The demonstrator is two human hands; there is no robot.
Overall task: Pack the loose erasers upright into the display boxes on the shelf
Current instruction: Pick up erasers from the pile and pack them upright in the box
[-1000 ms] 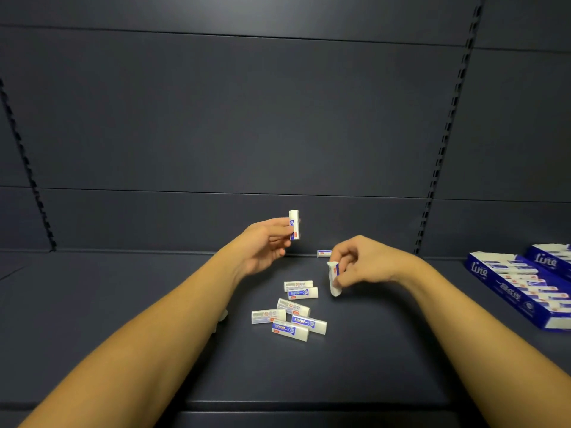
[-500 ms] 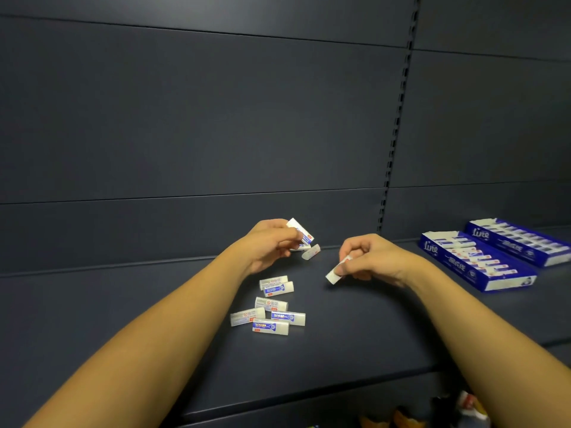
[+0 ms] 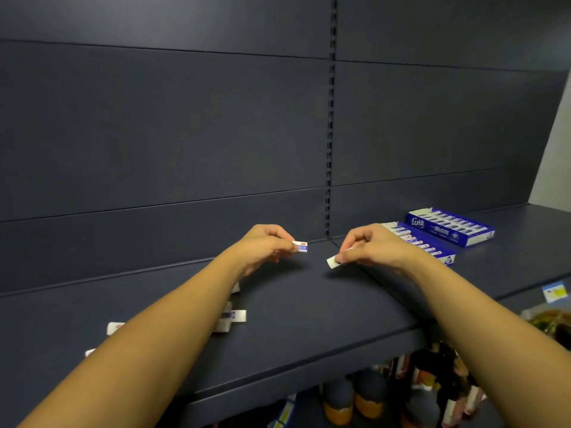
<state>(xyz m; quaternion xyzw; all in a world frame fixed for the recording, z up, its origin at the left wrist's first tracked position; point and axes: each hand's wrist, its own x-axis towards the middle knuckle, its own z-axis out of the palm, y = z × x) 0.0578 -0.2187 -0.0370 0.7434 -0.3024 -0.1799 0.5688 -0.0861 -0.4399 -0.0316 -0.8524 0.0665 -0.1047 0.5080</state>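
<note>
- Below shelf edge, nearest: bottles [image 3: 367, 400] on the lower level, dim, labels unreadable.
- Shelf [image 3: 309, 319] front half: loose erasers [image 3: 236, 315] lying flat, mostly hidden under the left forearm; one pokes out at [image 3: 115, 328], another sliver near the left edge. Exact count not readable.
- Price tag [image 3: 555, 291] on the shelf lip, far right.
- Left hand [image 3: 262, 247]: fingers curled, pinching a blue-label eraser [image 3: 300, 246]. Eraser sticks out rightward past the fingertips, roughly level, held above the shelf surface.
- Right hand [image 3: 370, 245]: fingers curled, pinching a white eraser [image 3: 333, 261]. It juts out left and down from the fingertips, tilted, just above the shelf; contact with the surface not clear.
- The two held erasers are near each other, not touching.
- Behind the right hand: near display box [image 3: 432, 247], partly covered by the hand, erasers standing in it.
- Furthest: far display box [image 3: 451, 227], just beside the first, also stocked in a row, close to the back panel.
</note>
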